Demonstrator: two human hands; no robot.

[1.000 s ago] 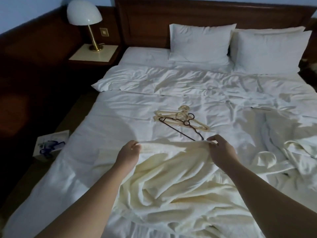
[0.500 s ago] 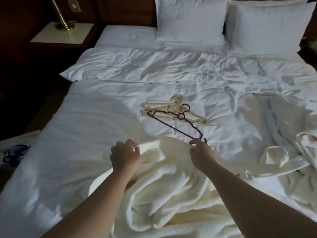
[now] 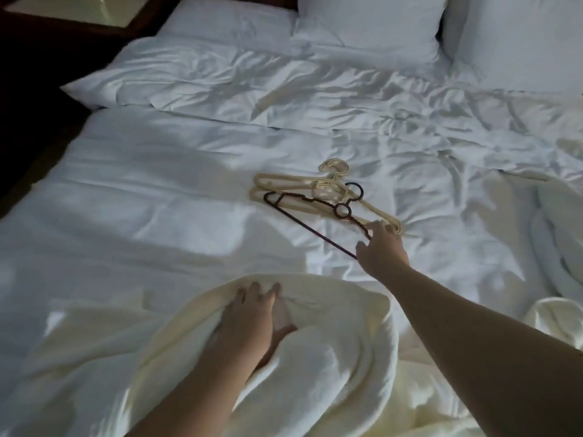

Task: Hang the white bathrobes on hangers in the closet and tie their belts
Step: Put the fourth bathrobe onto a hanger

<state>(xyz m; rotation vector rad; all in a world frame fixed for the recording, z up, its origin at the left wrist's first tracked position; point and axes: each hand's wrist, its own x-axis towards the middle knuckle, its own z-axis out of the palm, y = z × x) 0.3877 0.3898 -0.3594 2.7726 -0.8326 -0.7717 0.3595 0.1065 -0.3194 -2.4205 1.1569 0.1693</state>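
A cream-white bathrobe (image 3: 331, 367) lies bunched on the near part of the bed. My left hand (image 3: 252, 320) rests on its upper edge with fingers spread and the thumb tucked into a fold. My right hand (image 3: 381, 250) reaches forward with open fingers and touches the near end of a dark hanger (image 3: 315, 216). Cream hangers (image 3: 325, 190) lie under and beside the dark one in the middle of the bed. A second white bathrobe (image 3: 555, 241) lies crumpled at the right edge.
The bed (image 3: 157, 190) is covered with a rumpled white duvet. Two white pillows (image 3: 372, 20) stand at the headboard. A bedside table (image 3: 69, 11) sits at the far left, with dark floor along the bed's left side.
My right hand let go of the robe's edge and moved forward to the dark hanger. My left hand opened and settled on the robe. The view tilted down and closer.
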